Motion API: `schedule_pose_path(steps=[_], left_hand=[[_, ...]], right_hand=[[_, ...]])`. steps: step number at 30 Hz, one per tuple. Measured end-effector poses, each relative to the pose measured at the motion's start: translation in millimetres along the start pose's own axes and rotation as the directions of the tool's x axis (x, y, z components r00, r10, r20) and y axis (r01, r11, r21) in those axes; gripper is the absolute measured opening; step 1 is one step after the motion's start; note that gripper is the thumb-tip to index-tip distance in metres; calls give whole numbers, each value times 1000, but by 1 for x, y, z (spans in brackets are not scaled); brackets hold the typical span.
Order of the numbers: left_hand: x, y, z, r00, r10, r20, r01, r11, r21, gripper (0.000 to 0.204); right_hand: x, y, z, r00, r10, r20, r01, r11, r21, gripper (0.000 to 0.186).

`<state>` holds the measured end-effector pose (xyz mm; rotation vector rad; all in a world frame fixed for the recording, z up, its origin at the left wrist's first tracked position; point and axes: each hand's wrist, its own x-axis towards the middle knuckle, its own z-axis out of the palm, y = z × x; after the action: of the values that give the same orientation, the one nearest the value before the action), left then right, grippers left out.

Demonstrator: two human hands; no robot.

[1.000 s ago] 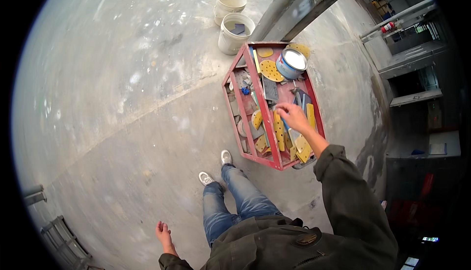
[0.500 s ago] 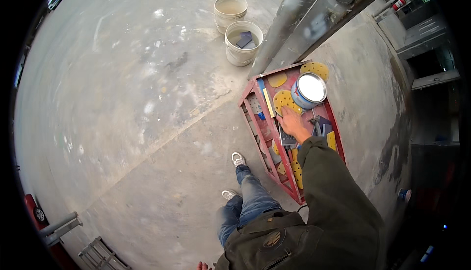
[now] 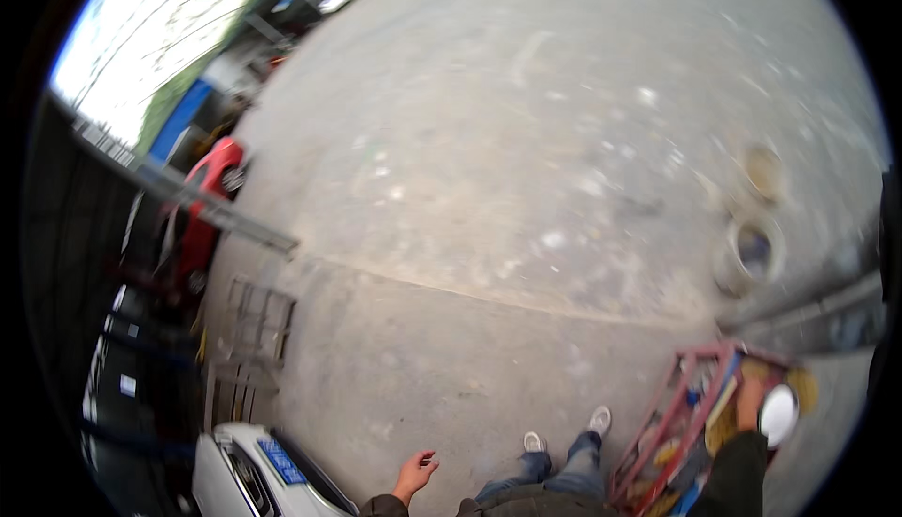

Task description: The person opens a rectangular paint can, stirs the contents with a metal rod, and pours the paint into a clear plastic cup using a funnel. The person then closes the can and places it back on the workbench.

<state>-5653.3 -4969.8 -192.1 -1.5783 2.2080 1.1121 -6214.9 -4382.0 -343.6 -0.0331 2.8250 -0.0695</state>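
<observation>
Fingers of the right hand cannot be made out in the blur, so whether they are spread, curled or pinching anything I cannot tell; the hand reaches down into the red tool tray from its near end, with the dark green sleeve running along the tray's length. That tray stands on the concrete floor with its long axis slanting from the person's feet up and away to the right, and the hand lies near its far end, just beside a round white lid on the tray's right side and close to some yellow discs. Left of the tray, past the jeans and the white shoes, the left hand hangs free with fingers loosely spread, holding nothing, well apart from the tray. Beyond the tray's far end, two pale buckets stand on the floor.
</observation>
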Motion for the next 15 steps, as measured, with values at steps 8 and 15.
schedule_pose_path(steps=[8, 15], left_hand=[[-50, -18, 27, 986, -165, 12, 165, 986, -15, 48], [-46, -32, 33, 990, -141, 29, 140, 989, 38, 48]], right_hand=[[46, 19, 2, 992, 116, 46, -116, 993, -11, 19], [62, 21, -7, 990, 136, 36, -137, 991, 10, 19]])
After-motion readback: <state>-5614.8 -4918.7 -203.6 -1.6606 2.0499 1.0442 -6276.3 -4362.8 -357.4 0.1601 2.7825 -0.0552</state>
